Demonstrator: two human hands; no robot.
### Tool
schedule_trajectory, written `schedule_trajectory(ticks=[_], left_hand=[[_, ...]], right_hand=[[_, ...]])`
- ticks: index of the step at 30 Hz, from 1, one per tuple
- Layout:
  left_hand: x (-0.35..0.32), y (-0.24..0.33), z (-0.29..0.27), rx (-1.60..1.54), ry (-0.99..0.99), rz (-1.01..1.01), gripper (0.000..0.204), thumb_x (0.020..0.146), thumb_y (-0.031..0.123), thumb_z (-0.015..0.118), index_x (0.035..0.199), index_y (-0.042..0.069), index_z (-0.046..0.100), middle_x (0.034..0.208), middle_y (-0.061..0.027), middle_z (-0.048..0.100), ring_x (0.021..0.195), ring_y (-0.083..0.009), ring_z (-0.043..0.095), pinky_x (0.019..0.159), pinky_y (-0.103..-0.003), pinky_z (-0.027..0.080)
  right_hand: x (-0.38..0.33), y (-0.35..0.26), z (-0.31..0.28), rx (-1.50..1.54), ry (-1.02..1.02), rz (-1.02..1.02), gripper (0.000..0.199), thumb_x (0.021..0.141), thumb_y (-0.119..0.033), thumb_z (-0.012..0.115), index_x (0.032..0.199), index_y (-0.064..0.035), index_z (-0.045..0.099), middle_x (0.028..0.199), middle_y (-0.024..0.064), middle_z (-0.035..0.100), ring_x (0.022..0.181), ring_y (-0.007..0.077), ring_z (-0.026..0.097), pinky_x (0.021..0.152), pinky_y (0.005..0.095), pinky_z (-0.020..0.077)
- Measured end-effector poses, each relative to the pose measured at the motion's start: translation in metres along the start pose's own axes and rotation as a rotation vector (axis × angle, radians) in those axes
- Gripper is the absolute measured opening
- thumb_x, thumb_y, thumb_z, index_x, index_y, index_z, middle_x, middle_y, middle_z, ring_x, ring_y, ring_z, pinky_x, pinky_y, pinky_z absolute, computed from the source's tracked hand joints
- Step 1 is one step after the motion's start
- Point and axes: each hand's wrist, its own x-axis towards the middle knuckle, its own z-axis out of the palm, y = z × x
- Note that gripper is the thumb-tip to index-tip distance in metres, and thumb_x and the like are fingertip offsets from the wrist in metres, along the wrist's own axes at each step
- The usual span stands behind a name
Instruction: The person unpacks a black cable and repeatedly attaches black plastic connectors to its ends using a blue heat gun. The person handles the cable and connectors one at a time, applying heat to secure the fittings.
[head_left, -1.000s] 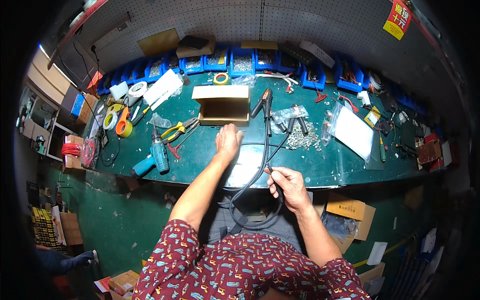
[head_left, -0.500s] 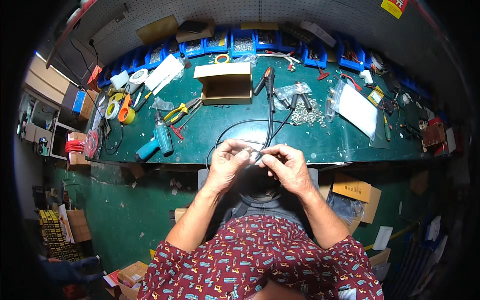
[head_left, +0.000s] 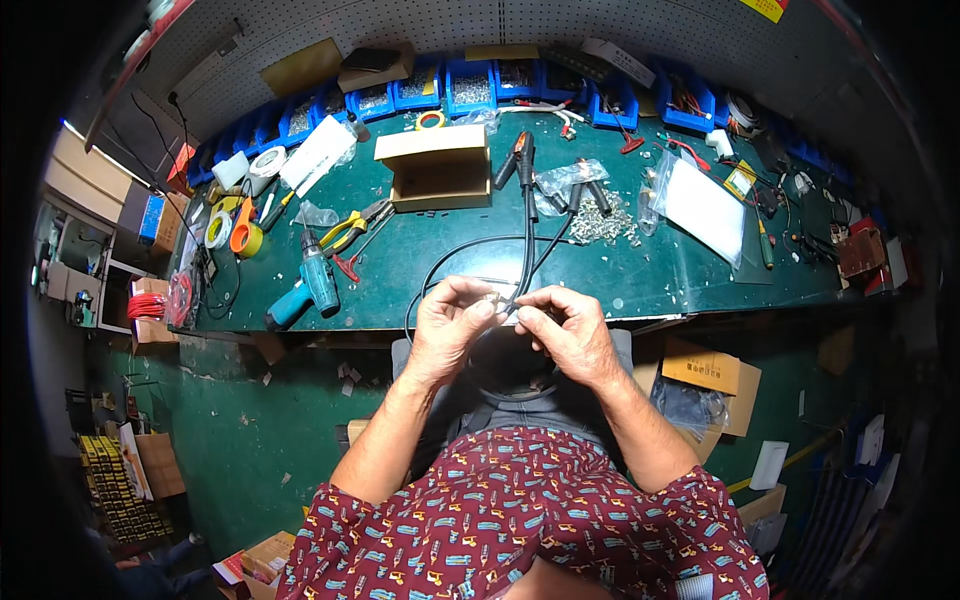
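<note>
Just off the front edge of the bench, my left hand [head_left: 452,328] pinches a tiny, light, metallic-looking piece between thumb and fingertips. Close beside it, my right hand [head_left: 570,338] is closed with thumb and forefinger around a thin black cable end. The fingertips nearly meet, and the exact joint between the parts is too small to make out. Black cable [head_left: 529,235] runs from the bench toward both hands, with a loop curving past my left hand. Black-handled clamps [head_left: 526,165] lie farther up the cable. Small metal fittings [head_left: 603,224] are heaped beyond my right hand.
An open cardboard box [head_left: 440,190] stands mid-bench. Left of it lie a teal cordless drill [head_left: 319,280] and yellow-handled pliers [head_left: 345,232]. A plastic bag [head_left: 572,180] rests by the fittings, a white sheet [head_left: 705,215] farther right. Blue parts bins [head_left: 470,88] line the back.
The view has shifted slightly, moving the bench items a little left. My fingertips have shifted slightly around the small parts; both hands remain pinched close together.
</note>
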Motion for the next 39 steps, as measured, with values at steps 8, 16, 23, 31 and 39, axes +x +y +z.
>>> schedule_trajectory(ticks=[8,16,23,31,39], left_hand=[[0.001,0.005,-0.003,0.047,-0.001,-0.005,0.022,0.094,0.01,0.073,0.111,0.002,0.063,0.105,-0.0069,0.066,0.092,-0.0152,0.069,0.087,-0.035,0.063],[0.001,0.009,-0.004,0.025,-0.015,-0.069,0.025,0.095,0.013,0.072,0.116,0.002,0.063,0.102,-0.0049,0.066,0.091,-0.0137,0.068,0.089,-0.037,0.062],[0.002,0.011,-0.009,0.043,-0.036,-0.13,0.027,0.097,0.015,0.07,0.119,0.001,0.063,0.099,-0.0032,0.066,0.085,-0.0116,0.065,0.088,-0.037,0.061],[0.006,0.016,-0.012,0.185,-0.098,-0.075,0.024,0.096,0.013,0.071,0.115,0.0,0.064,0.103,-0.0055,0.067,0.092,-0.0136,0.067,0.089,-0.037,0.061],[0.005,0.02,-0.009,0.354,-0.129,-0.024,0.02,0.095,0.008,0.071,0.112,-0.001,0.066,0.105,-0.0077,0.069,0.093,-0.0155,0.069,0.087,-0.032,0.058]], right_hand=[[0.001,-0.005,0.001,-0.348,0.087,-0.266,0.018,0.092,-0.01,0.069,0.106,0.0005,0.073,0.086,0.0102,0.073,0.07,0.0101,0.066,0.061,0.0269,0.0509],[-0.001,-0.015,0.002,-0.345,0.038,-0.15,0.017,0.093,-0.008,0.068,0.106,0.0028,0.072,0.082,0.0079,0.073,0.074,0.0098,0.066,0.065,0.0264,0.0524],[-0.001,-0.017,0.0,-0.319,0.004,-0.119,0.017,0.095,-0.01,0.067,0.104,0.0033,0.072,0.075,0.0057,0.07,0.068,0.0077,0.063,0.061,0.0251,0.0502],[-0.001,-0.018,0.0,-0.357,0.024,-0.125,0.017,0.095,-0.01,0.066,0.104,0.0033,0.072,0.074,0.0055,0.07,0.067,0.0069,0.061,0.059,0.0248,0.0487],[-0.002,-0.018,0.004,-0.311,0.011,-0.117,0.019,0.096,-0.011,0.065,0.105,0.0041,0.071,0.075,0.0065,0.07,0.066,0.0071,0.062,0.06,0.0241,0.0502]])
